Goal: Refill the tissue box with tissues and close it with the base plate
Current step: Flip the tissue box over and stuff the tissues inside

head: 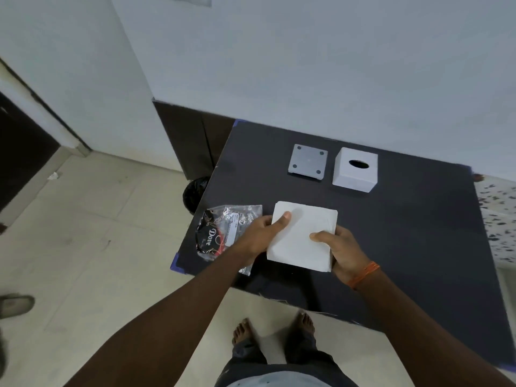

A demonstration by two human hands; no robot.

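A square stack of white tissues (300,233) is held just above the near part of the dark table (405,219). My left hand (261,234) grips the stack's left edge, thumb on top. My right hand (343,252) grips its right near corner, thumb on top. At the back of the table stands the white cube tissue box (355,170), its oval slot facing up. Left of the box lies the grey square base plate (307,162) with round pads at its corners.
An opened plastic wrapper (223,227) lies on the table's near left corner, partly under my left wrist. A black bin bag (195,191) sits on the floor by the table's left edge. A wall stands right behind the table. A sandal (16,304) lies at the far left.
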